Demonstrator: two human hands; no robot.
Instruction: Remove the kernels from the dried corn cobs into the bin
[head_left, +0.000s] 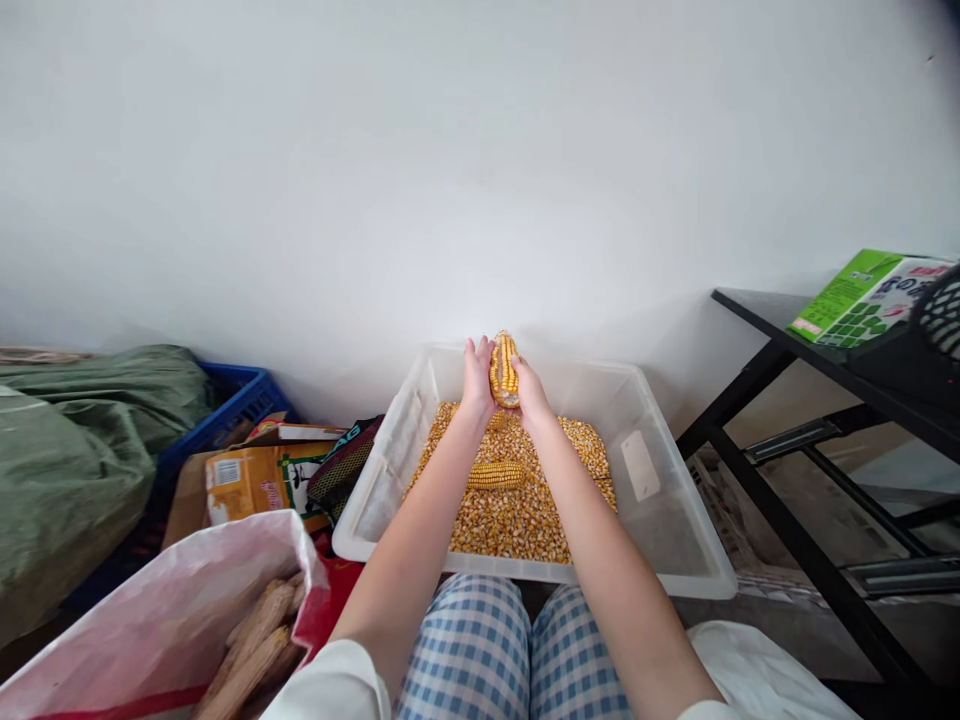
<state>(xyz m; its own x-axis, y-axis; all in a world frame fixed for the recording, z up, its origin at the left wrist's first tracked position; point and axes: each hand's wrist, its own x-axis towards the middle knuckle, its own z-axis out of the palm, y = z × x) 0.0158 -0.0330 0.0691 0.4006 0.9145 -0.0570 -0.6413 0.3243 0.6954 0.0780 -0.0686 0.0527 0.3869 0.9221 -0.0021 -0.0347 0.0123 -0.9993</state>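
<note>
Between my two hands an ear of corn (504, 368) stands nearly upright above the far part of a clear plastic bin (675, 510). Some of its rows are stripped of kernels. My left hand (478, 375) is closed round its left side, and my right hand (531, 392) grips it from the right, thumb against the rows. Loose corn kernels (517, 530) cover the bin's floor. A second ear of corn (495, 476) lies sideways on them between my forearms. Another ear sits just below my hands, partly hidden by them.
At lower left, a white and red sack (195, 580) holds several bare cobs (259, 640). Behind it are cartons (247, 485) and a blue crate (244, 405) under green cloth (97, 430). A black metal frame (795, 490) with a green box (855, 300) stands at right. A white wall rises behind the bin.
</note>
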